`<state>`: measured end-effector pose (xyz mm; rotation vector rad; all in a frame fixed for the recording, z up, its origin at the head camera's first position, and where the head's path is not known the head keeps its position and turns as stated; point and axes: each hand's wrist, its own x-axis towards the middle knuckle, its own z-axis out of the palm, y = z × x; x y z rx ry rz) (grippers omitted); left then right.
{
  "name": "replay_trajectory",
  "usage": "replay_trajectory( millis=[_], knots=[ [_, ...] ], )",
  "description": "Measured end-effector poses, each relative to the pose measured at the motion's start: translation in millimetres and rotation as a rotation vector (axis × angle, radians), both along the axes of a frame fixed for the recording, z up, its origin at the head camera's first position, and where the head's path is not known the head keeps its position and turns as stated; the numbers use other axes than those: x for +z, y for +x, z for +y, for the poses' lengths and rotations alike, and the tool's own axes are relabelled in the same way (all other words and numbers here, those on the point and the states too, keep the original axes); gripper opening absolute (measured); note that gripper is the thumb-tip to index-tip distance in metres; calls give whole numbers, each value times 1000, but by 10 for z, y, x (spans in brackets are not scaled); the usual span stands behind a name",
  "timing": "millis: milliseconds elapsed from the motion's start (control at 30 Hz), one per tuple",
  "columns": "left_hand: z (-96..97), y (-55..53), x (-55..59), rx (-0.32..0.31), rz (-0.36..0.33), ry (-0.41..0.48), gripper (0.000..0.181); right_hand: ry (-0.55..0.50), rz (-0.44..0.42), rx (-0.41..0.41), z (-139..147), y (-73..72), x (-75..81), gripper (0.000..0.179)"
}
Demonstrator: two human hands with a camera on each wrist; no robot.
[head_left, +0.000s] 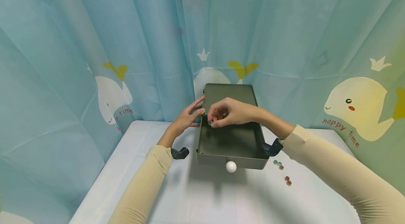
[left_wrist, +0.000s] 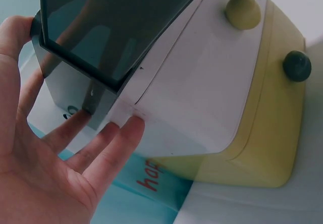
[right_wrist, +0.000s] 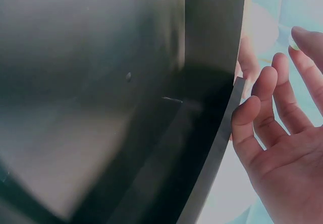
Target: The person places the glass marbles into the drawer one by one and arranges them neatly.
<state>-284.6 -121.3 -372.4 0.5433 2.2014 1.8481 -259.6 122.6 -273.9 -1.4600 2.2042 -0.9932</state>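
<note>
My right hand [head_left: 232, 113] is over the pulled-out dark drawer [head_left: 234, 141], pinching a small green marble [head_left: 210, 122] between thumb and fingertip. In the right wrist view the marble [right_wrist: 293, 43] shows only as a pale green bit, and the other fingers curve loosely beside the drawer's rim. My left hand [head_left: 186, 116] rests on the left side of the small drawer cabinet [head_left: 229, 94]. Seen from the left wrist, its fingers are spread, with fingertips along the side of the dark drawer and the white drawer [left_wrist: 202, 82] below. A white knob [head_left: 231, 166] is on the dark drawer's front.
On the white table [head_left: 227, 199], right of the cabinet, lie several small green marbles [head_left: 277, 162] and red marbles [head_left: 288, 181]. A yellow drawer [left_wrist: 275, 113] with a dark knob [left_wrist: 297, 66] forms the bottom level. Behind everything hangs a blue-green whale-print curtain [head_left: 152, 41].
</note>
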Motion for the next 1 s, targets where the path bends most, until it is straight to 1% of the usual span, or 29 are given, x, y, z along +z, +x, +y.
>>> replay_trajectory(
  millis=[100,267,367,700,1000],
  knots=[
    [1,3,1,-4,3,4,61,6,-11,-7,2,4,-7,13],
    [-3,5,-6,-9,9,2,61,23,-31,-34,7,12,-22,30],
    [-3,7,-10,-10,7,1,61,23,-39,-43,8,22,-19,34],
    [-3,-5,-25,-9,8,1,60,28,-26,-54,56,46,3,35],
    [-6,-23,-21,-6,5,5,60,25,21,-65,154,119,81,32]
  ],
)
